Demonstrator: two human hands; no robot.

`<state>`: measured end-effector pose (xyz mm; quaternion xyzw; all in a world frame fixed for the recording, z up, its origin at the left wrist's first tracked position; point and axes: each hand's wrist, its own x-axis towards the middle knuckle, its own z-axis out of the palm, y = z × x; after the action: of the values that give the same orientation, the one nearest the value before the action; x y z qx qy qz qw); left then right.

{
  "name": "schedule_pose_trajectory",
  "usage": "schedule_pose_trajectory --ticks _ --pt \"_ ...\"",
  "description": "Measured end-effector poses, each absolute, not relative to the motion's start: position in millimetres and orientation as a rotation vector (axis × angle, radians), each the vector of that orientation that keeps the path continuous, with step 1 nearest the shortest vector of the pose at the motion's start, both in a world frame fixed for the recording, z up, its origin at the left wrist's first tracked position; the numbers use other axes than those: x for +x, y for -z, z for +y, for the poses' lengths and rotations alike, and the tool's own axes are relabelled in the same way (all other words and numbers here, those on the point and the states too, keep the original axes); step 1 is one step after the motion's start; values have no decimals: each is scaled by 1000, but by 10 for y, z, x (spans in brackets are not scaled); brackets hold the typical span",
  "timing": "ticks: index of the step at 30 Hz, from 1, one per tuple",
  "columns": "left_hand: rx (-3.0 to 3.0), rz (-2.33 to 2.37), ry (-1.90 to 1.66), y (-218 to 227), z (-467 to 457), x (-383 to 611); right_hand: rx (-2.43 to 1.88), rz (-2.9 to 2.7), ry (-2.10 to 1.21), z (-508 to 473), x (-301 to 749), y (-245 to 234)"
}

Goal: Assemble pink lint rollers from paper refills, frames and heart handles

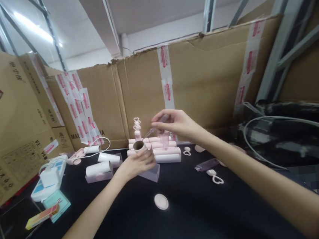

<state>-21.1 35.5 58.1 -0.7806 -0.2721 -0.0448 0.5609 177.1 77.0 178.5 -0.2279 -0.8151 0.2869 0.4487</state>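
My left hand (138, 163) is closed around a short cardboard tube (140, 146), pale outside and brown inside, its open end tilted up. In my right hand (177, 123) is a clear bottle with a thin tip (149, 132), pinched between the fingers. That tip points down at the tube's rim; whether it touches cannot be made out. A pale round disc (161, 201) lies flat on the black table in front of my left hand. Just behind and beside the tube are stacked pale pink tubes (165, 151), with a clear pink bottle (165, 140) on top.
At the left lie white tubes (98, 169), a power strip (50, 177), a phone (18, 223) and a yellow-orange box (41, 216). Heart-shaped wand tops (217, 179) and a clear purplish bottle (207, 165) sit at the right. Cardboard walls (143, 94) close off the back.
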Motion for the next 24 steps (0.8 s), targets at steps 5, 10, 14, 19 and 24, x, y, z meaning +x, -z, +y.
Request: schedule_pose_trajectory --ticks 5,10,14,19,24 --pt "-1873 -549 -17 -763 363 -181 -509 -2094 -380 775 1553 -1980" --pt "-1889 -493 -59 -929 386 -190 -630 -2284 -347 787 1411 -2001" --pt "-1903 -519 -62 -1043 363 -196 -723 -2285 -581 889 1549 -1786" --pt "-1899 -627 -22 -1183 298 -225 -644 -2498 -741 991 1812 -1200" --pt "-1872 -838 270 -1297 186 -182 -630 -2309 -721 889 1502 -554"
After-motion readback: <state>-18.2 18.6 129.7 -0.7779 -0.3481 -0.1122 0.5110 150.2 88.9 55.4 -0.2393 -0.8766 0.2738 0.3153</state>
